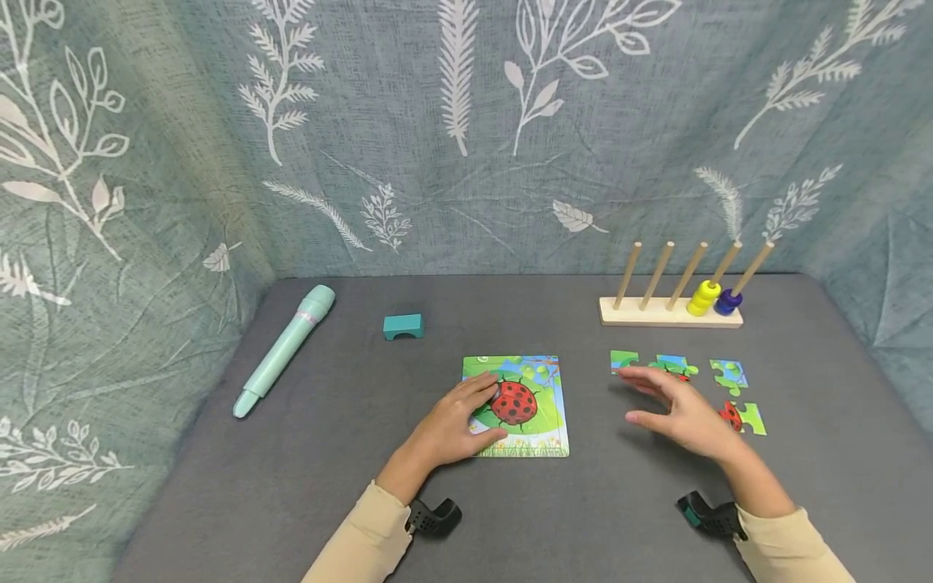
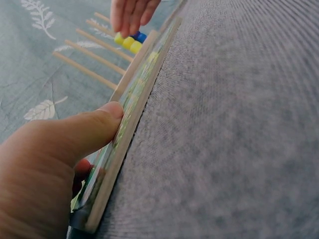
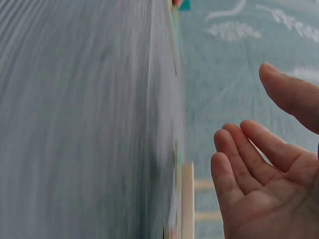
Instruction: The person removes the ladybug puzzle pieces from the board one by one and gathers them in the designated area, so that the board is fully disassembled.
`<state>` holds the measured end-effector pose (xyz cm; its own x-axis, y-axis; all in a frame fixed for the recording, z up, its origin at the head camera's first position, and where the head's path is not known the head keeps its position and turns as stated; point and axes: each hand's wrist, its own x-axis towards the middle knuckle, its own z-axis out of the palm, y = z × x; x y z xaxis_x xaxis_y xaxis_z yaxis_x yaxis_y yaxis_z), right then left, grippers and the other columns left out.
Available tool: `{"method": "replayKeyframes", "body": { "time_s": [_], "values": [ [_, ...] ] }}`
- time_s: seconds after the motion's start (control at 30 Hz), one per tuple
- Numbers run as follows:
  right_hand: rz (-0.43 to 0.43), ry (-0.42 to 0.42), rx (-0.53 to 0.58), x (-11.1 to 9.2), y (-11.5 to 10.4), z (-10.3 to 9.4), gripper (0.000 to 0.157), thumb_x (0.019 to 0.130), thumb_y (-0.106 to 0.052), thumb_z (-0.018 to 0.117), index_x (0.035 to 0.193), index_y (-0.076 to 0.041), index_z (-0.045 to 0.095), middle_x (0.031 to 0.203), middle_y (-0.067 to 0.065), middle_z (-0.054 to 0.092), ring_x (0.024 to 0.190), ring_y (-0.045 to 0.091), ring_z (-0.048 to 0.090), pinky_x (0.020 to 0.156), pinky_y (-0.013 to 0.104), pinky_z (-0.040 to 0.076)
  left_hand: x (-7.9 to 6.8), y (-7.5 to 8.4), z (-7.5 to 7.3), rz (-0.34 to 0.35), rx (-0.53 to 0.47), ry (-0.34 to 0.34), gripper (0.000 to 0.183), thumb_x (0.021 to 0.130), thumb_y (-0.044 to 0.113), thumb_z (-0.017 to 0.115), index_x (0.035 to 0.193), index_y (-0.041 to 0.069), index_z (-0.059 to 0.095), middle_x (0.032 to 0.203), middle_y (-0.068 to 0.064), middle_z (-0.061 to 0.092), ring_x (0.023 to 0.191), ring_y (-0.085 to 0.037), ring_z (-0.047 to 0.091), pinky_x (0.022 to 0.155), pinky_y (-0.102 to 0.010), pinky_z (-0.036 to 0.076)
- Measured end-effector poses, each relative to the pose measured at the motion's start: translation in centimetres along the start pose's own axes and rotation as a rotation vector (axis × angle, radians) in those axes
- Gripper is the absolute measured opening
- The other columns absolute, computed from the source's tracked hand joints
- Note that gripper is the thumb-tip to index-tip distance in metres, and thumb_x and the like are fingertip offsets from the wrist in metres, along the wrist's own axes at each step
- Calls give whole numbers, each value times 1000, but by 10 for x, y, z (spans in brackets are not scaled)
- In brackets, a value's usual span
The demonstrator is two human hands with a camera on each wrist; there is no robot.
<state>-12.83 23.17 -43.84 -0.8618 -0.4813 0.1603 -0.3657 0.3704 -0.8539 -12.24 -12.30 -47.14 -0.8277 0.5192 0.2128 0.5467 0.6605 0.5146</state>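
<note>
A square wooden board (image 1: pixel 548 421) with a red ladybug on a green leaf lies flat in front of me in the head view. My left hand (image 1: pixel 457 423) rests on its left side, fingers stretched over the picture. In the left wrist view, the thumb (image 2: pixel 94 124) lies on the board near its edge. Over the table to the right, my right hand (image 1: pixel 685 413) hovers with relaxed, slightly bent fingers and nothing in them. Close to it lie loose jigsaw pieces: one with blue and green (image 1: pixel 730 374), one with red and green (image 1: pixel 752 418), and others partly hidden behind the fingers.
At the back right stands a wooden peg stand (image 1: pixel 663 314) with yellow beads (image 1: pixel 703 298) and dark blue beads (image 1: pixel 728 303). A teal arched block (image 1: pixel 403 325) sits toward the back. Far left lies a mint-green tube-shaped toy (image 1: pixel 284 352). A patterned curtain (image 1: pixel 408 138) hangs behind the table.
</note>
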Motion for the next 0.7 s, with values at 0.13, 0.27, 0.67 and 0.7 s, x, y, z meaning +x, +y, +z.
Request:
{"method": "replayKeyframes", "body": {
  "time_s": [0.13, 0.27, 0.67, 0.7],
  "values": [
    [-5, -31, -38, 12, -7, 15, 55, 84, -12, 72, 132, 1, 50, 132, 21, 53, 122, 21, 54, 103, 16, 43, 0, -1, 2, 5, -12, 11, 68, 82, 36, 72, 135, -1, 51, 144, -14, 46, 135, -32, 40, 112, -47, 37],
    [-10, -59, -76, 27, -16, 32, 56, 82, -12, 74, 132, 0, 51, 132, 16, 55, 122, 33, 53, 104, 38, 45, 0, -2, 2, 20, -34, 23, 68, 81, 36, 72, 135, -1, 51, 144, -14, 46, 136, -32, 39, 111, -48, 38],
    [-53, -162, -78, 68, -36, 90, 55, 84, -16, 73, 131, 3, 51, 129, 17, 57, 117, 31, 57, 100, 47, 48, -11, -14, -8, 55, 3, 72, 71, 83, 36, 68, 139, -2, 45, 148, -14, 41, 138, -30, 36, 116, -49, 28],
    [-51, -163, -84, 70, -37, 94, 55, 83, -16, 73, 131, 3, 51, 128, 16, 58, 115, 30, 58, 98, 45, 49, -12, -15, -8, 52, 14, 75, 72, 84, 37, 67, 140, -2, 44, 148, -15, 40, 139, -30, 35, 117, -49, 28]
  ]
}}
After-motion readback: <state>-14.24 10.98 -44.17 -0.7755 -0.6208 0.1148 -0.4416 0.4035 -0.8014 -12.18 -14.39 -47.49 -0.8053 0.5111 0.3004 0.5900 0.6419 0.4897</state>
